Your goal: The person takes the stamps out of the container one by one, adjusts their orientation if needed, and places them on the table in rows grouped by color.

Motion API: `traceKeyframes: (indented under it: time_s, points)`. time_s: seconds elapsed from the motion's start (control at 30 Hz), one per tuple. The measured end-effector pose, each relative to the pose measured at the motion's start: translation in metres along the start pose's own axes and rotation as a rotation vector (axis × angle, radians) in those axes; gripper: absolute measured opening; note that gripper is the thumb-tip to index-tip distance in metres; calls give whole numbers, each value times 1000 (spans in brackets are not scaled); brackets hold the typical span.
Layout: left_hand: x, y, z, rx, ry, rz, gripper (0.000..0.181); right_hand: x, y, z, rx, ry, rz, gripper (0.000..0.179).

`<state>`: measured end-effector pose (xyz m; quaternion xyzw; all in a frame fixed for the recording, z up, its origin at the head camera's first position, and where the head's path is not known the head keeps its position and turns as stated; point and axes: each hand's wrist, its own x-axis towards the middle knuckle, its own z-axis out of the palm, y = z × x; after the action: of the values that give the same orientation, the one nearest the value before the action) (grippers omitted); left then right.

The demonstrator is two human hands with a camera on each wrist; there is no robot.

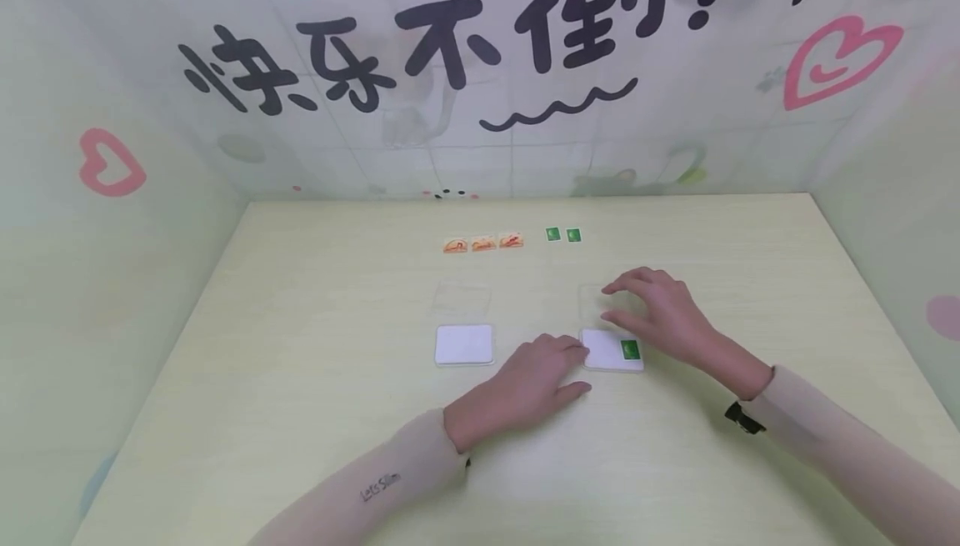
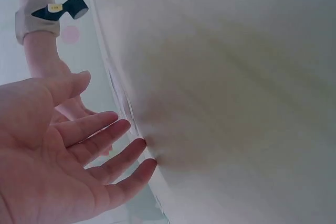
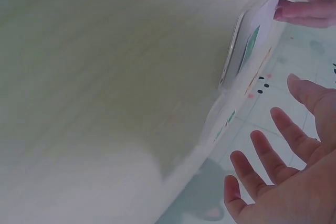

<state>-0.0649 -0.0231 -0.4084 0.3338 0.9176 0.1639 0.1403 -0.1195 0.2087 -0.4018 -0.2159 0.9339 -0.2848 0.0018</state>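
Note:
A white rectangular card in a shallow clear case (image 1: 602, 351) lies on the table, with a green square sticker (image 1: 630, 349) at its right end. The fingertips of my left hand (image 1: 528, 379) touch the case's left edge; in the left wrist view its fingers are loosely extended. Above the case's right back part hovers my right hand (image 1: 667, 313), fingers spread and a little bent, with nothing held. The right wrist view shows the case (image 3: 249, 40) edge-on, away from the right hand (image 3: 294, 171). Farther left, a second white card in a clear case (image 1: 464, 344) bears no sticker.
Behind the cases lie two clear lids, one at left (image 1: 461, 299) and one partly behind the right hand (image 1: 590, 303). Farther back are three orange stickers (image 1: 483, 242) in a row and two green stickers (image 1: 563, 234). A patterned wall (image 1: 510, 146) bounds the table's far edge.

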Motion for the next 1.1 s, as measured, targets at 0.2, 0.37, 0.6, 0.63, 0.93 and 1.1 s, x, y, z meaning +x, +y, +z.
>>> traceKeyframes:
  time_s: [0.2, 0.37, 0.6, 0.63, 0.93, 1.1]
  points:
    - [12, -2, -5, -125, -20, -71, 59, -16, 5, 1, 39, -6, -11, 29]
    - [22, -7, -4, -239, -15, -135, 66, -26, 8, 2, 49, -11, -26, 32]
    - [35, -20, -2, -471, 40, -164, 66, -36, 13, 2, 35, -13, -38, 32]
    - [35, -21, -3, -487, 42, -163, 66, -37, 14, 2, 32, -17, -32, 32]
    - [37, -20, -5, -497, 22, -172, 62, -47, 19, 2, -2, -51, 22, 35]
    - [36, -20, -6, -475, 4, -178, 60, -50, 20, 1, -21, -55, 41, 35]
